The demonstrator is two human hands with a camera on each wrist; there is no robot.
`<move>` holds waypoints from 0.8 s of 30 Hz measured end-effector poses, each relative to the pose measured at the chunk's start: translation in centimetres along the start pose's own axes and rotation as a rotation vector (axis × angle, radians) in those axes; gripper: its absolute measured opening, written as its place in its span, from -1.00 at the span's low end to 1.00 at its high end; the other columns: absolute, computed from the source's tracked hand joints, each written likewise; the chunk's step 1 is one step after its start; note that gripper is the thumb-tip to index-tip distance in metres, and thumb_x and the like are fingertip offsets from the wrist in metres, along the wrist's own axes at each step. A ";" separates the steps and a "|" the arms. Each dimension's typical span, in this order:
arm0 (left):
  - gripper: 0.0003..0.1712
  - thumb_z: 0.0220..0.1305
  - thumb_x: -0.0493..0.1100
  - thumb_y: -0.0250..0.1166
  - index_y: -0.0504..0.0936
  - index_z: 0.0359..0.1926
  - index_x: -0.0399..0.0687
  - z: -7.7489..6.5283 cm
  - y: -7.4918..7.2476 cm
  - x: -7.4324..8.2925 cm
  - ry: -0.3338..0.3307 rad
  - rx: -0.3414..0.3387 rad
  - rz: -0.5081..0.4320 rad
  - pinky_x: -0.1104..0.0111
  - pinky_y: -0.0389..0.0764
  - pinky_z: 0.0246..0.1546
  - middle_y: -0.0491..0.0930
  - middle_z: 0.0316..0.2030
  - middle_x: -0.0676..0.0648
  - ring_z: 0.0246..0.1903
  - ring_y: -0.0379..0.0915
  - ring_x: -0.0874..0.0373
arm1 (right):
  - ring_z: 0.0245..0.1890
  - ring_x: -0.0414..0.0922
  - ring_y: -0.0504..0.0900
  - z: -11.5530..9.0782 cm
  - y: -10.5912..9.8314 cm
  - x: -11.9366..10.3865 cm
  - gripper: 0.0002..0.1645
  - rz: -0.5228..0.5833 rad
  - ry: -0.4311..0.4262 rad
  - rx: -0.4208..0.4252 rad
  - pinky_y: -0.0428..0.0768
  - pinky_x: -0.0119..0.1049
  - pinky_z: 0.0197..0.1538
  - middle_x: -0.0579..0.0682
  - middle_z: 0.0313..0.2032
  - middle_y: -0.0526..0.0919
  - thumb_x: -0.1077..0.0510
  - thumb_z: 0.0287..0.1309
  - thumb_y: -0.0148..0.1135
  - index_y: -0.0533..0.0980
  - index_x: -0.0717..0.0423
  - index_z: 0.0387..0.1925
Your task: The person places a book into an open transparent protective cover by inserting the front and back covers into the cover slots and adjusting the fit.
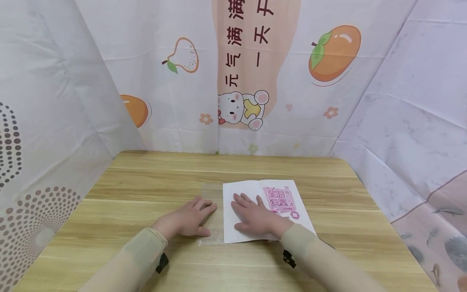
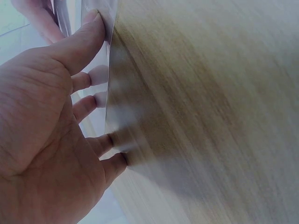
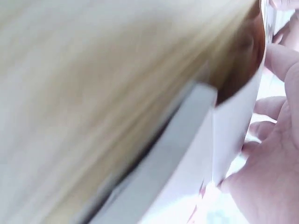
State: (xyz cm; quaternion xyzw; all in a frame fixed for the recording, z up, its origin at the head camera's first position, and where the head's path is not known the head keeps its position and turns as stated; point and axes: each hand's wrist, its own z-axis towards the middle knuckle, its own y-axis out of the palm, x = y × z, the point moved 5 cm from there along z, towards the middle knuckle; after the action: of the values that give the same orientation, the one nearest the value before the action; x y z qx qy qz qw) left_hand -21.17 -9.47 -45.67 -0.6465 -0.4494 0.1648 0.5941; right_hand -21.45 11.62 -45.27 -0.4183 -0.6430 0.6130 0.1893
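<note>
Your wooden table with a white book on it

You have a flat table (image 1: pixel 146 182) in light yellow-brown wood, with darker stripes running from side to side. Its two far corners are round. A white book (image 1: pixel 286 198) with pink writing lies near the middle, a bit to your right. A clear plastic sheet (image 1: pixel 213 191) peeks out past the book's left side, and you can see the wood through it.

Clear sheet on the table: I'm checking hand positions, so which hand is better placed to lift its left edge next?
Probably the left hand: it rests by the left edge of the clear sheet, while the right hand lies spread on the white printed paper, farther from that edge.
</note>
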 end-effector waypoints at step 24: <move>-0.09 0.35 0.20 0.34 0.20 0.57 0.01 -0.4 -0.9 1.1 -0.060 -0.041 -0.002 -0.19 0.16 0.46 0.12 0.52 -0.11 0.54 -0.12 -0.38 | 0.59 0.31 -0.24 -1.0 0.3 2.1 -0.04 -0.037 0.023 0.018 -0.15 0.39 0.50 -0.05 0.62 0.01 -0.42 0.33 0.13 0.17 -0.10 0.59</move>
State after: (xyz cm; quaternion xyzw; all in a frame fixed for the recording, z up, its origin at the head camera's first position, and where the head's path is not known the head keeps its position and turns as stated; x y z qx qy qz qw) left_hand -20.62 -9.02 -44.40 -0.6528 -0.4708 0.1743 0.5673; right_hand -21.84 13.77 -45.92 -0.4116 -0.6429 0.6104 0.2114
